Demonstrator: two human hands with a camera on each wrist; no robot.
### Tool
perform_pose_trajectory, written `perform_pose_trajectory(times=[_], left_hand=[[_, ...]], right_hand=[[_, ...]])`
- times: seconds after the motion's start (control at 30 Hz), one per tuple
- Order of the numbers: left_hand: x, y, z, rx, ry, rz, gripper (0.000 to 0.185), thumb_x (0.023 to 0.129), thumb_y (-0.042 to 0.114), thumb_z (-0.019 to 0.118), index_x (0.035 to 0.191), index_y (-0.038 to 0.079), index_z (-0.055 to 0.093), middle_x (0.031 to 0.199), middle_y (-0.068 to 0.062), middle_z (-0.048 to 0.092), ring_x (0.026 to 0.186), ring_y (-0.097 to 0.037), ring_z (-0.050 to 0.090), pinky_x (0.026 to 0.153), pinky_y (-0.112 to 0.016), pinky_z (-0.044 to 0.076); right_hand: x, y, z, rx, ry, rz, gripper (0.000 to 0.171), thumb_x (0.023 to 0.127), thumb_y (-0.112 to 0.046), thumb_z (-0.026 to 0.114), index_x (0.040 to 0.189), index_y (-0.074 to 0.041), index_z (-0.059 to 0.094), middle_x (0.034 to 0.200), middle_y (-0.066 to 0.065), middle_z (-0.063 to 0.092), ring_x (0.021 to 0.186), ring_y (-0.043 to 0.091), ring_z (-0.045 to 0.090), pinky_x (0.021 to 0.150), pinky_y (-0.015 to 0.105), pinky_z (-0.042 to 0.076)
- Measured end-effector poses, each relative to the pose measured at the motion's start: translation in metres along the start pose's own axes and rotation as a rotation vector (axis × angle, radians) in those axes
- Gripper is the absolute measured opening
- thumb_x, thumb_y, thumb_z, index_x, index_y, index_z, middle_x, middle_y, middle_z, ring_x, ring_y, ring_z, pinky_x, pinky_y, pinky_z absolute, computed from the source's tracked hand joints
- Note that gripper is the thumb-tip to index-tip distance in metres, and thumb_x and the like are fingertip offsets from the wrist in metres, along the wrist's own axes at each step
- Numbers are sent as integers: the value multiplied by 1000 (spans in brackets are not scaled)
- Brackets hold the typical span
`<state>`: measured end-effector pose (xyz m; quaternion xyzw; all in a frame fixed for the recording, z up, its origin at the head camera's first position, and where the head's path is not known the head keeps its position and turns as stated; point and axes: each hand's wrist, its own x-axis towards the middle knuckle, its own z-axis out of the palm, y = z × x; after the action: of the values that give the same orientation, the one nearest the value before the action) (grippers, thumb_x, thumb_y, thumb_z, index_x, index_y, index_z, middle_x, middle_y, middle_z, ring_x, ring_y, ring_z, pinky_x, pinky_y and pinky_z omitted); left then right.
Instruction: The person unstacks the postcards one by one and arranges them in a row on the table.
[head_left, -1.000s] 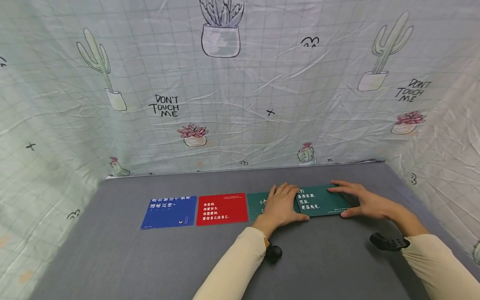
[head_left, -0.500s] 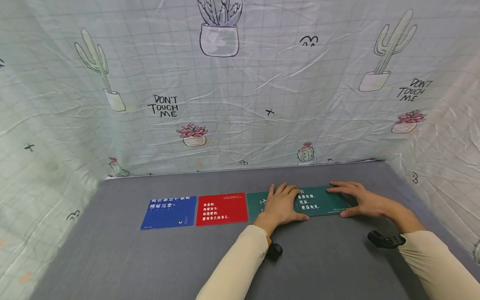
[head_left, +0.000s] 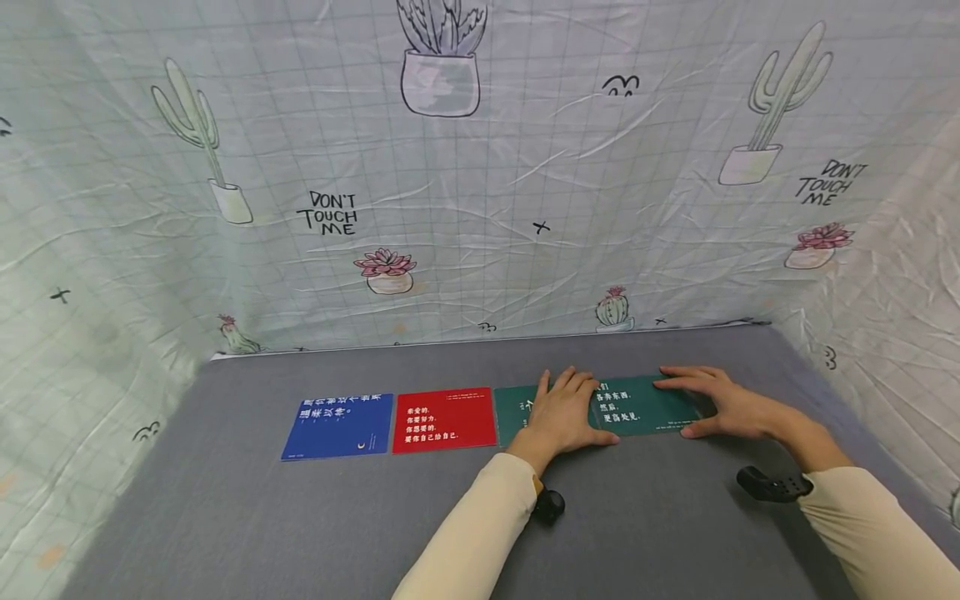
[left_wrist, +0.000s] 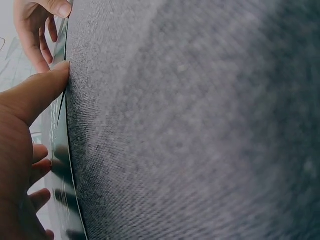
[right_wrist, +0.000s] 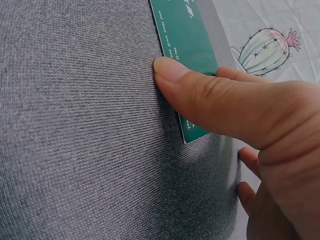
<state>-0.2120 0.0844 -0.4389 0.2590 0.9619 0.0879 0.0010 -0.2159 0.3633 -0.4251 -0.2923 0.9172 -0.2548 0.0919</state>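
Head view: four cards are laid in a row on the grey table (head_left: 225,517).
Left hand (head_left: 564,414): fingers are spread flat, pressed on the left green card (head_left: 513,412) where it meets the right green card (head_left: 645,403).
Right hand (head_left: 723,404): fingers are laid straight on the right green card's far edge; thumb (right_wrist: 200,87) is set at its near edge.
Other cards: blue card (head_left: 339,425) and red card (head_left: 445,418) are placed just beside, untouched.
Backdrop: cactus-print cloth (head_left: 480,167) is hung behind.
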Motion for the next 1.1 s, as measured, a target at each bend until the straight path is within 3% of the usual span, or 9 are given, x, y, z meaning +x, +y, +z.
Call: perform_pose_trajectory(times=[0.57, 0.77, 0.93, 1.1], left_hand=[[-1, -4, 4, -2, 27, -12, 78, 69, 66, 57, 133, 25, 40, 136, 10, 35, 130, -15, 21, 106, -46, 10], [-3, -4, 4, -27, 58, 20, 80, 70, 67, 54, 134, 22, 38, 138, 7, 32, 131, -16, 20, 105, -47, 11], [-21, -11, -3, -92, 133, 49, 79, 72, 66, 52, 135, 20, 38, 140, 4, 31, 130, -18, 22, 104, -44, 18], [-55, -22, -20, -160, 172, 83, 77, 74, 62, 54, 135, 19, 38, 141, 2, 29, 131, -19, 19, 104, -44, 18]], right_hand=[[8, -1, 0, -10, -3, -17, 68, 72, -35, 72, 131, -14, 45, 140, 14, 28, 124, 42, 15, 84, 64, 22], [6, -4, 1, -38, 48, 11, 73, 70, -39, 73, 132, -16, 43, 139, 14, 29, 123, 43, 16, 84, 65, 20], [0, -16, 4, -90, 154, -37, 71, 72, -35, 73, 133, -18, 42, 139, 11, 31, 124, 39, 21, 86, 62, 23], [-15, -33, 1, -126, 254, -65, 70, 74, -29, 72, 135, -20, 38, 139, 6, 31, 125, 34, 25, 85, 58, 27]])
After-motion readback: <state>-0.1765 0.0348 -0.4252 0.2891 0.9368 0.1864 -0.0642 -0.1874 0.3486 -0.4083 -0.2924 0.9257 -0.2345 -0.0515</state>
